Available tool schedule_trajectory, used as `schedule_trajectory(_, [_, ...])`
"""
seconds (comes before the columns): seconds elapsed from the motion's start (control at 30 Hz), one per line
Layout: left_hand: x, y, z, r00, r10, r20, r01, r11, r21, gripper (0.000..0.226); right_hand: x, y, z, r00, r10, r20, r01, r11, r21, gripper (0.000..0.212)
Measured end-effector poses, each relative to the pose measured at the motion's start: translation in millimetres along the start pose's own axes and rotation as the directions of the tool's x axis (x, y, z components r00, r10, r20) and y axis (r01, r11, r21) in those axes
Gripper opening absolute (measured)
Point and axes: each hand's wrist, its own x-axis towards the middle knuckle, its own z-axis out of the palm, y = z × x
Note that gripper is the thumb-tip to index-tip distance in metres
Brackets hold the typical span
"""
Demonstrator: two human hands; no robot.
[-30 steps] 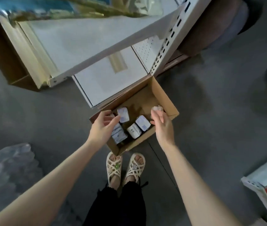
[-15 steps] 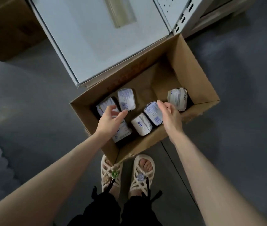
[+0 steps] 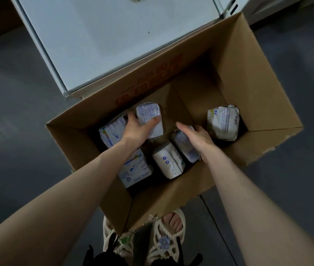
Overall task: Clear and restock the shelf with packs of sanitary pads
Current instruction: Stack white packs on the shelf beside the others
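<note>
Box [image 3: 248,70] on floor, butted against white shelf [image 3: 123,35], whose visible part is bare. Six packs [image 3: 168,160] sit loose in the box. Left hand [image 3: 138,130] wraps the upright pack [image 3: 149,114], thumb on one side, fingers on the other. Right hand [image 3: 198,140] is flat-fingered over the leaning pack [image 3: 187,152], gripping nothing; contact likely, light too dim to confirm. Risk: soft wrapper slips from a one-hand grip on the lift. Neighbours lean together and may topple.

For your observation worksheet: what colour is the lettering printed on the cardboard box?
Red-orange lettering on the cardboard box wall nearest the shelf; head view.
</note>
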Motion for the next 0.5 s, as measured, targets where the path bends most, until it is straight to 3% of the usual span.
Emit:
schedule_trajectory(0.1, [18.1, 0.0, 6.8, 0.998, -0.055, -0.009, 0.054, 0.999, -0.004, 0.11, 15.5, 3.4, 5.1, 1.0, 0.018, -0.011, -0.018, 1.0, 0.0, 0.135])
schedule_trajectory(0.23, [31.0, -4.8, 14.7, 0.994, -0.113, -0.011, 0.112, 0.993, -0.028, 0.072, 26.1, 3.2, 1.2, 0.997, -0.01, -0.07, 0.014, 0.999, 0.051, 0.098])
schedule_trajectory(0.37, [36.2, -13.3, 16.8, 0.989, -0.148, -0.019, 0.147, 0.987, -0.06, 0.065, 30.4, 3.8, 1.4, 0.996, 0.031, -0.086, -0.022, 0.995, 0.098, 0.072])
schedule_trajectory(0.5, [37.6, -14.3, 17.5, 0.99, -0.14, 0.028, 0.143, 0.978, -0.152, 0.05, 31.6, -10.0, -0.6, 0.999, 0.026, -0.042, -0.012, 0.953, 0.301, 0.057])
